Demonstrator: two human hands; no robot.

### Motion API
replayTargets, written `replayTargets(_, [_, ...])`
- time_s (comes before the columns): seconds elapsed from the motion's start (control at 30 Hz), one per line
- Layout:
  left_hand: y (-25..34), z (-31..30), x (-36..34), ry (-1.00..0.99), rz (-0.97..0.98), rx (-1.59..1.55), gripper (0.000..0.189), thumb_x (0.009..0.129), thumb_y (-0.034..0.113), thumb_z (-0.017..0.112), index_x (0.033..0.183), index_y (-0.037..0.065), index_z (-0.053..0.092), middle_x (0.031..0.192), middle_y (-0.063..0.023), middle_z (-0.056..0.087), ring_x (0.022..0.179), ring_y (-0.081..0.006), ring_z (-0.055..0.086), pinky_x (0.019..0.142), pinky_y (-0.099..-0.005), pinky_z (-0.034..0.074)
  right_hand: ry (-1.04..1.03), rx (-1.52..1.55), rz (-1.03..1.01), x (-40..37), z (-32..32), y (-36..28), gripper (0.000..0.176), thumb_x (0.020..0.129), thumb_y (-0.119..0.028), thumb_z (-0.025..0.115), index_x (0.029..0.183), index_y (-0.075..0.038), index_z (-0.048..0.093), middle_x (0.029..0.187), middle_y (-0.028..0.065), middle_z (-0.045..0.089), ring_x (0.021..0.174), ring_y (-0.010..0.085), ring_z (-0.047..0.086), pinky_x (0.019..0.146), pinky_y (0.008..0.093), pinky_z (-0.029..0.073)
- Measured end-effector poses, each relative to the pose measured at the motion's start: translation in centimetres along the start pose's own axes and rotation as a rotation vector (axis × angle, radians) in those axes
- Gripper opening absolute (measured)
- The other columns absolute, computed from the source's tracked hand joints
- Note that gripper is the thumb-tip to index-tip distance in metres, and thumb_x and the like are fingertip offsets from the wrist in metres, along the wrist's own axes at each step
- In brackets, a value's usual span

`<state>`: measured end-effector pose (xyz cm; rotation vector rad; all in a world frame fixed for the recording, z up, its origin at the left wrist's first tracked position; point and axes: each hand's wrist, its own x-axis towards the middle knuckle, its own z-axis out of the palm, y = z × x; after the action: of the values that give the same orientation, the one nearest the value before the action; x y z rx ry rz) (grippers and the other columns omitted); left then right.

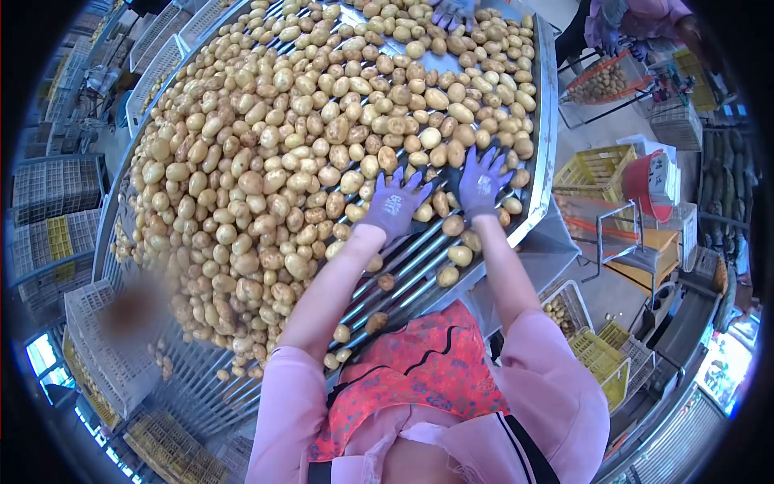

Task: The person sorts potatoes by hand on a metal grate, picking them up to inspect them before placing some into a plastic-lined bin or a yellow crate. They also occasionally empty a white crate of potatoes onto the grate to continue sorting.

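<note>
Many potatoes (242, 161) lie heaped over a sorting table of metal rollers (411, 262). In a purple glove with dark fingertips, my left hand (395, 202) rests among the potatoes at the near side of the heap, its fingers spread. My right hand (481, 181), gloved the same way, lies just to the right with fingers spread, touching potatoes near the table's right rim (544, 153). Neither hand is closed around a potato. Several loose potatoes sit on the rollers close to my forearms.
Across the table, another person's gloved hand (454, 12) reaches among the potatoes. A further person (637, 24) is at the upper right. Yellow crates (592, 173), a red bucket (645, 189) and a metal frame stand to the right. Plastic crates (56, 189) are stacked on the left.
</note>
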<state>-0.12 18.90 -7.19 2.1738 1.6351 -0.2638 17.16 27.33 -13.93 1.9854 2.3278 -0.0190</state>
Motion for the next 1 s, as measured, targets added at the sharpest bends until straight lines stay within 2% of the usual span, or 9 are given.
replayTargets(0.1, [-4.0, -3.1, 0.6, 0.077, 0.101, -0.162, 0.076, 0.082, 0.050, 0.061, 0.142, 0.012, 0.034, 0.145, -0.0195, 0.034, 0.133, -0.0393, 0.033, 0.110, -0.0471, 0.026, 0.084, -0.120, -0.044, 6.3, 1.0, 1.3, 0.050, 0.093, -0.031, 0.040, 0.139, -0.010, 0.041, 0.142, 0.0296, 0.034, 0.133, 0.0481, 0.027, 0.109, 0.0598, 0.016])
replayTargets(0.27, [-13.4, -9.7, -1.3, 0.385, -0.205, 0.102, 0.052, 0.079, 0.034, 0.066, 0.121, 0.007, 0.052, 0.121, -0.0182, 0.055, 0.106, -0.0350, 0.055, 0.090, -0.0426, 0.044, -0.012, 0.052, -0.079, 15.7, -1.0, 0.8, 0.044, 0.094, -0.027, 0.039, 0.136, -0.013, 0.044, 0.139, 0.0280, 0.038, 0.130, 0.0432, 0.033, 0.104, 0.0573, 0.026])
replayTargets(0.37, [-19.6, -9.3, -4.8, 0.263, -0.587, 0.259, 0.064, 0.085, 0.052, 0.054, 0.136, 0.013, 0.045, 0.135, -0.0167, 0.047, 0.125, -0.0352, 0.043, 0.103, -0.0467, 0.033, -0.207, 0.042, -0.014, 17.6, -7.8, -1.5, 0.032, 0.089, -0.024, 0.047, 0.117, -0.014, 0.060, 0.119, 0.0203, 0.058, 0.111, 0.0344, 0.055, 0.090, 0.0495, 0.044])
replayTargets(0.43, [-22.5, -5.6, -6.0, 0.415, -0.499, 0.403, 0.065, 0.084, 0.056, 0.053, 0.136, 0.017, 0.045, 0.140, -0.0161, 0.042, 0.128, -0.0372, 0.039, 0.106, -0.0507, 0.028, 0.129, 0.019, -0.432, 15.2, -9.6, -3.4, 0.022, 0.085, -0.019, 0.050, 0.099, -0.014, 0.067, 0.098, 0.0155, 0.066, 0.093, 0.0318, 0.064, 0.077, 0.0434, 0.050])
replayTargets(0.47, [-21.5, -6.5, -5.8, 0.339, -0.540, 0.352, 0.066, 0.083, 0.058, 0.053, 0.136, 0.019, 0.046, 0.142, -0.0156, 0.041, 0.129, -0.0391, 0.038, 0.107, -0.0532, 0.026, 0.223, 0.142, -0.575, 14.1, -8.8, -4.6, 0.021, 0.084, -0.017, 0.049, 0.089, -0.013, 0.068, 0.083, 0.0126, 0.067, 0.083, 0.0299, 0.065, 0.070, 0.0415, 0.051])
replayTargets(0.5, [-20.3, -7.4, -5.1, 0.266, -0.588, 0.302, 0.066, 0.082, 0.060, 0.053, 0.136, 0.022, 0.046, 0.143, -0.0151, 0.039, 0.129, -0.0409, 0.037, 0.107, -0.0558, 0.024, -0.084, 0.091, -0.553, 13.0, -8.2, -5.9, 0.026, 0.082, -0.011, 0.049, 0.104, -0.008, 0.063, 0.094, 0.0162, 0.064, 0.086, 0.0338, 0.063, 0.078, 0.0428, 0.050])
replayTargets(0.57, [-18.8, -7.0, -4.2, 0.242, -0.547, 0.315, 0.068, 0.079, 0.062, 0.056, 0.134, 0.022, 0.049, 0.142, -0.0189, 0.038, 0.129, -0.0437, 0.036, 0.106, -0.0594, 0.023, 0.214, 0.069, -0.582, 12.0, -2.6, -6.9, 0.035, 0.083, -0.012, 0.048, 0.116, -0.007, 0.056, 0.103, 0.0200, 0.060, 0.089, 0.0351, 0.062, 0.079, 0.0434, 0.050])
replayTargets(0.8, [-6.9, -2.1, -3.4, 0.245, -0.418, 0.013, 0.079, 0.082, 0.062, 0.052, 0.144, 0.016, 0.033, 0.145, -0.0237, 0.033, 0.134, -0.0466, 0.027, 0.106, -0.0539, 0.028, 0.177, 0.132, -0.479, 15.3, 0.9, -6.0, 0.032, 0.082, -0.013, 0.052, 0.113, -0.006, 0.054, 0.113, 0.0237, 0.052, 0.098, 0.0428, 0.053, 0.082, 0.0495, 0.047])
replayTargets(1.0, [0.2, 1.1, -9.3, 0.031, -0.062, -0.285, 0.053, 0.085, 0.028, 0.058, 0.135, 0.016, 0.044, 0.144, -0.0175, 0.036, 0.134, -0.0392, 0.031, 0.106, -0.0525, 0.031, 0.246, 0.596, -0.409, 11.2, -2.7, -5.7, 0.030, 0.076, -0.006, 0.058, 0.106, -0.003, 0.054, 0.105, 0.0221, 0.052, 0.095, 0.0413, 0.052, 0.083, 0.0479, 0.044])
